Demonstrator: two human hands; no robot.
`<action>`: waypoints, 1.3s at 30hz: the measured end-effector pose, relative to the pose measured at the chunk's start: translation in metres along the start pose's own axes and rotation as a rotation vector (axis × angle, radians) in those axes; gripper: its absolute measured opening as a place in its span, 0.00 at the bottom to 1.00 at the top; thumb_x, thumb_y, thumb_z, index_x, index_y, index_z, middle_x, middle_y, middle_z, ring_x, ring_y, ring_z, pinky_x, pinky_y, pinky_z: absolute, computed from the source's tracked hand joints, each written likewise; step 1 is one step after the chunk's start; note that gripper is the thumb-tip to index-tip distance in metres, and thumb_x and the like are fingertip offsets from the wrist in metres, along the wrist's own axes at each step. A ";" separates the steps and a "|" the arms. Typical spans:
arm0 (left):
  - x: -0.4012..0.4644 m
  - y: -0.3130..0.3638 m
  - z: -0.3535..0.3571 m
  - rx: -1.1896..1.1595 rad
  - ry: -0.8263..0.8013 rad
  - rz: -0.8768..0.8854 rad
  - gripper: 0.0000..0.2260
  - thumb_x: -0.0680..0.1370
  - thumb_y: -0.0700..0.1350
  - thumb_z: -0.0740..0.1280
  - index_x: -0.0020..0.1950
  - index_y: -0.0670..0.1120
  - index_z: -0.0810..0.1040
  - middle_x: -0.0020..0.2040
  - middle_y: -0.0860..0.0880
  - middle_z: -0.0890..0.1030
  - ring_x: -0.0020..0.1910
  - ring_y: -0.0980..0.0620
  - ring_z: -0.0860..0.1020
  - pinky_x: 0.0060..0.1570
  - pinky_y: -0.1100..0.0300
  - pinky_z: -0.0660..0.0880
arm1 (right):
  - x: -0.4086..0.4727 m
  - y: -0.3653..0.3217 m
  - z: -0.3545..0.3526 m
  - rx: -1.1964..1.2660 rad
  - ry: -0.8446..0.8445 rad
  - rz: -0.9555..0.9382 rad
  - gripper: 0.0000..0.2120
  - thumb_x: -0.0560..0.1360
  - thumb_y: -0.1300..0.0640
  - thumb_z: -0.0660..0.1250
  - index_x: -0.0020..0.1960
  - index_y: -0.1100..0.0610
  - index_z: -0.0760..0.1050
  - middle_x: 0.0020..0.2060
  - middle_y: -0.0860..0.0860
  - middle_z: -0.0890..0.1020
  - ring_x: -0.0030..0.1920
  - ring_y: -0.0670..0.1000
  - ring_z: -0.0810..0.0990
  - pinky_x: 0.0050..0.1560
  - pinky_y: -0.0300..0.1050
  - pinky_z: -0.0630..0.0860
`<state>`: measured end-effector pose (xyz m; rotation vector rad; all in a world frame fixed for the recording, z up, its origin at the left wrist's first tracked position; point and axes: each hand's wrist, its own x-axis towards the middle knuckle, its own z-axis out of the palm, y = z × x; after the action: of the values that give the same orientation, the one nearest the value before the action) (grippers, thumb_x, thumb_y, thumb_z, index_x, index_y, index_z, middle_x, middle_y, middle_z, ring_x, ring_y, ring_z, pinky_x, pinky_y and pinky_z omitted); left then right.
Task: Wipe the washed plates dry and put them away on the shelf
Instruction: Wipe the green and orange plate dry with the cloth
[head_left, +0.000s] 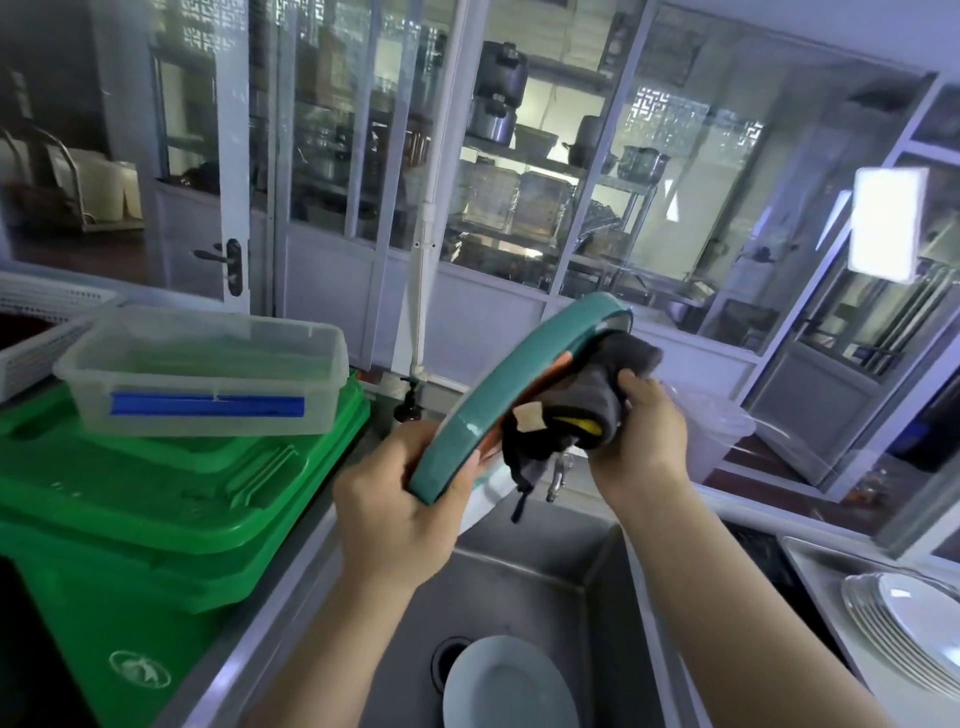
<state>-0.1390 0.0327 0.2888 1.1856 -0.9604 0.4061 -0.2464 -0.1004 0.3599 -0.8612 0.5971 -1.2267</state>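
Teal plate: we hold it on edge at frame centre, above the sink.
Left hand: grips the lower rim.
Right hand: clutches the cloth against the face.
Tip: we should wipe outward, rotating steadily.

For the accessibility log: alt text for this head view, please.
Over a steel sink, the left hand grips a teal plate on edge while the right hand presses a dark cloth against it. Another plate lies in the sink; stacked white plates sit right.
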 end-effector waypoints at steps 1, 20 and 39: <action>0.002 -0.002 0.000 0.035 -0.028 0.069 0.11 0.72 0.52 0.65 0.41 0.46 0.81 0.25 0.51 0.76 0.24 0.52 0.72 0.23 0.62 0.67 | -0.001 -0.004 -0.002 0.101 -0.024 0.099 0.13 0.81 0.55 0.58 0.59 0.59 0.77 0.48 0.56 0.83 0.48 0.55 0.82 0.47 0.49 0.78; 0.074 -0.063 0.007 0.298 -0.473 0.790 0.22 0.68 0.49 0.75 0.59 0.42 0.79 0.60 0.45 0.81 0.63 0.51 0.76 0.60 0.51 0.76 | 0.015 0.002 -0.058 0.043 -0.157 0.176 0.18 0.70 0.50 0.58 0.39 0.54 0.86 0.41 0.55 0.84 0.37 0.58 0.82 0.41 0.49 0.75; 0.067 -0.033 0.026 -0.790 -0.349 -1.181 0.19 0.63 0.44 0.71 0.54 0.45 0.79 0.38 0.44 0.85 0.34 0.46 0.84 0.30 0.53 0.80 | 0.023 0.008 -0.079 0.074 0.084 0.089 0.26 0.77 0.34 0.54 0.51 0.52 0.81 0.45 0.54 0.84 0.47 0.57 0.82 0.54 0.51 0.76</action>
<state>-0.0882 -0.0164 0.3247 0.8853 -0.4644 -1.0607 -0.2984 -0.1409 0.3100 -0.7173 0.6468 -1.2012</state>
